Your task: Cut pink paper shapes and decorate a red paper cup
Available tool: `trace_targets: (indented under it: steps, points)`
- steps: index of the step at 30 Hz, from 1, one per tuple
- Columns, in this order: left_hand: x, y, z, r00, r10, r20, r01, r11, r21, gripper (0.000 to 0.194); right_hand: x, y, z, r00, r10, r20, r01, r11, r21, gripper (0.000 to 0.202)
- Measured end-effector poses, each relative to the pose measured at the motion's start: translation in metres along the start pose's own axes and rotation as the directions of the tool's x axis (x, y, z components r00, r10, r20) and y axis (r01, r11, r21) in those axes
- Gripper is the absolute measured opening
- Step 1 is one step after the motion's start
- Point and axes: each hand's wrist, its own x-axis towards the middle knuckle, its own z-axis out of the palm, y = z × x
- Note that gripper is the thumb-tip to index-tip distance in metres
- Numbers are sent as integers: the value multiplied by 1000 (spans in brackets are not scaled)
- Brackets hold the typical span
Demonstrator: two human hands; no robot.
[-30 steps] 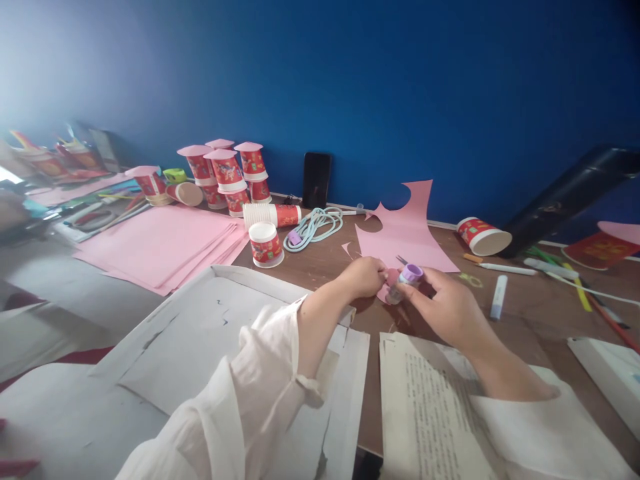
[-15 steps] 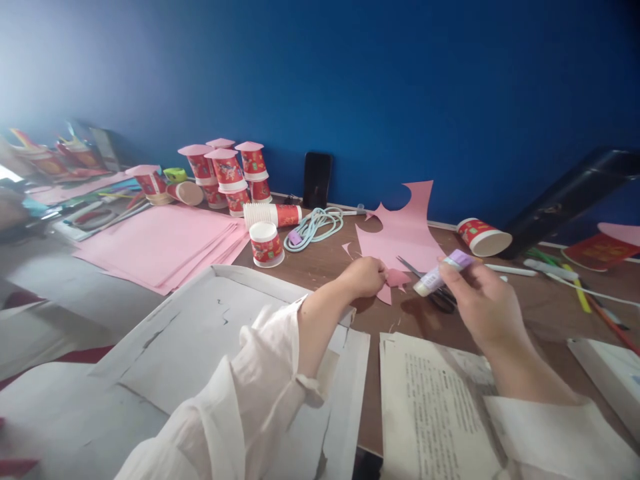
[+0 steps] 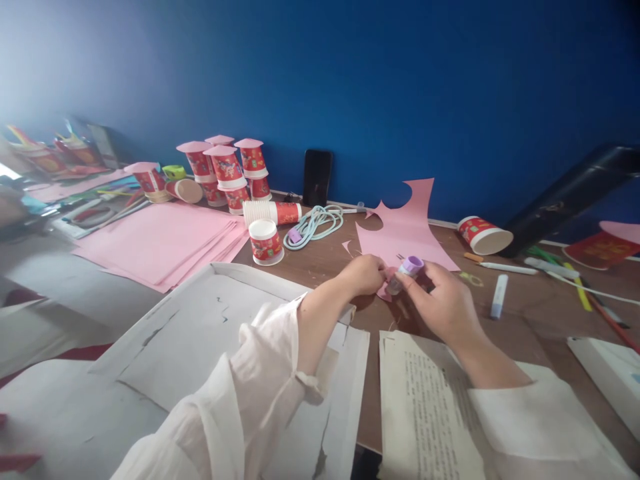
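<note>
My right hand (image 3: 447,300) is closed around a purple-ended glue stick (image 3: 410,268), tilted with its lower end over a small pink paper piece (image 3: 391,279). The fingers of my left hand (image 3: 366,275) pinch the left edge of that piece. Behind both hands lies a cut pink sheet (image 3: 405,227) with curved cutouts. The scissors under my right hand are mostly hidden; a yellowish handle loop (image 3: 471,279) shows. A white cylinder with a bluish end (image 3: 499,297) rests on the table to the right of my right hand.
Red cups with pink tops (image 3: 229,167) are stacked at the back left, near a pink paper pile (image 3: 165,240). A coiled pale cable (image 3: 320,225) and phone (image 3: 317,177) lie mid-back. Printed pages (image 3: 425,407) lie in front; a cup (image 3: 483,235) lies right.
My right hand has moved left with the glue stick, bringing it over the small pink piece. The white cylinder now shows on the table. My left hand has barely moved.
</note>
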Motion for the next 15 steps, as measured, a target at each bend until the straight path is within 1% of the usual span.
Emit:
trace_targets:
  steps: [2, 5, 8, 10, 11, 12, 13, 14, 15]
  points:
    - [0, 0, 0, 1000, 1, 3, -1, 1000, -13, 27, 1, 1, 2, 999, -36, 2, 36, 999, -26, 23]
    - [0, 2, -1, 1000, 5, 14, -5, 999, -36, 28, 1, -1, 2, 997, -71, 14, 71, 996, -47, 25]
    - [-1, 3, -1, 1000, 13, -1, -13, 1000, -8, 27, 1, -5, -3, 998, -25, 59, 26, 1000, -13, 31]
    - [-2, 3, -1, 999, 30, -12, -29, 999, 17, 26, 1, -7, -10, 994, 52, 96, -57, 997, 54, 34]
    - [-2, 2, -1, 999, 39, -12, -39, 999, 20, 26, 2, -6, -13, 990, 103, 92, -112, 989, 99, 35]
    - [-2, 2, 0, 999, 41, -13, -40, 999, 21, 25, 3, -4, -17, 984, 165, 67, -173, 973, 151, 35]
    - [-3, 2, 0, 999, 22, -25, -22, 999, 29, 25, 6, 0, -20, 971, 239, 16, -236, 947, 218, 35]
    - [-3, 1, 0, 1000, 3, -27, -2, 999, 40, 26, 8, 6, -23, 944, 325, -59, -293, 906, 307, 36]
    - [-3, 1, 0, 999, -1, -36, 3, 999, 53, 27, 12, 13, -26, 897, 425, -122, -342, 842, 418, 37]
